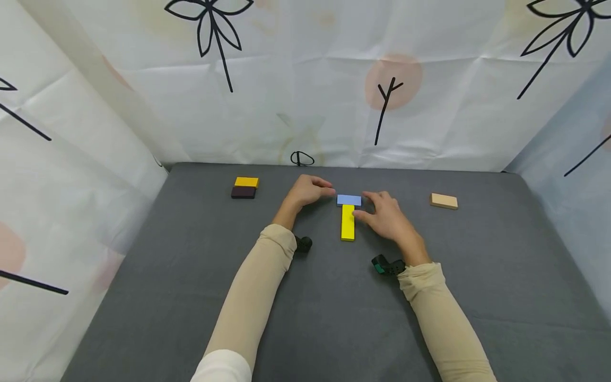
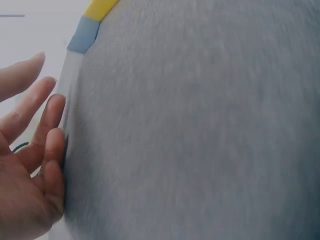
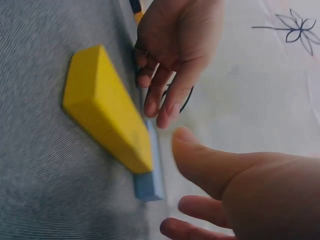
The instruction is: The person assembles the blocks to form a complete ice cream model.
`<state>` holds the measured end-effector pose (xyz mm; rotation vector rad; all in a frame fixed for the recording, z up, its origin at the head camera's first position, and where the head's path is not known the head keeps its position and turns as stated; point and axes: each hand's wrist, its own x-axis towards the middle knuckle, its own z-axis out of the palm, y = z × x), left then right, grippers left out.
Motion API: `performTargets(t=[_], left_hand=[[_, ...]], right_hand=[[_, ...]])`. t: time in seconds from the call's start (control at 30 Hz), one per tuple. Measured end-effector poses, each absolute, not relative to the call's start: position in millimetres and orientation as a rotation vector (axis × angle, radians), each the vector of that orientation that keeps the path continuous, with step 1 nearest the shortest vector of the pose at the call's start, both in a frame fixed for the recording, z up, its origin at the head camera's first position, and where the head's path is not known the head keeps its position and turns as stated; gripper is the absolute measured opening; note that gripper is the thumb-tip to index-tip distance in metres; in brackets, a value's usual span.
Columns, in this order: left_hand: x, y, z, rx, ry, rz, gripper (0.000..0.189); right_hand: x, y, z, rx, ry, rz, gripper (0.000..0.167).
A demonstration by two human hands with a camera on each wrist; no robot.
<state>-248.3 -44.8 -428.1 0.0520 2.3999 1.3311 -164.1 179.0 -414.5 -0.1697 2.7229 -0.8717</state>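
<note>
A blue block [image 1: 349, 200] lies crosswise at the far end of a yellow block [image 1: 348, 223], the two forming a T on the grey cloth. My left hand [image 1: 309, 191] is just left of the blue block, fingers relaxed and holding nothing. Close on the right side is my right hand [image 1: 385, 215], its thumb beside the yellow block's far end and its fingers near the blue block's right end. In the right wrist view, thumb and fingers are spread apart with nothing between them, and the yellow block [image 3: 107, 107] butts against the blue block [image 3: 150, 186].
At the back left, an orange-yellow block [image 1: 246, 182] sits against a dark brown block [image 1: 243, 192]. A light wooden block [image 1: 444, 201] lies at the right. White patterned fabric [image 1: 324, 106] hangs behind the grey-covered table [image 1: 334, 329].
</note>
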Motion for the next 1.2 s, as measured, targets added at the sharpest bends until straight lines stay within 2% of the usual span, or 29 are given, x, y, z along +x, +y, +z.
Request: performTargets(t=[0.33,0.5,0.6,0.7,1.2], left_hand=[[-239,-64,-425,0.368,2.623,1.147,0.037],[-230,-69,-416,0.442,2.840,0.846,0.057],[-224,-73,-411,0.444,2.946,0.692,0.072],[-221,-79,-410,0.449,3.007,0.627,0.080],[-216,-128,-409,0.290,3.073,0.536,0.091]], right_hand=[[-150,161,-402,-0.260,2.684,-0.702,0.084],[-146,154,-403,-0.261,2.684,-0.674,0.086],[-145,152,-405,-0.265,2.685,-0.665,0.087],[-145,152,-406,-0.261,2.684,-0.666,0.088],[-147,154,-413,-0.292,2.669,-0.653,0.091]])
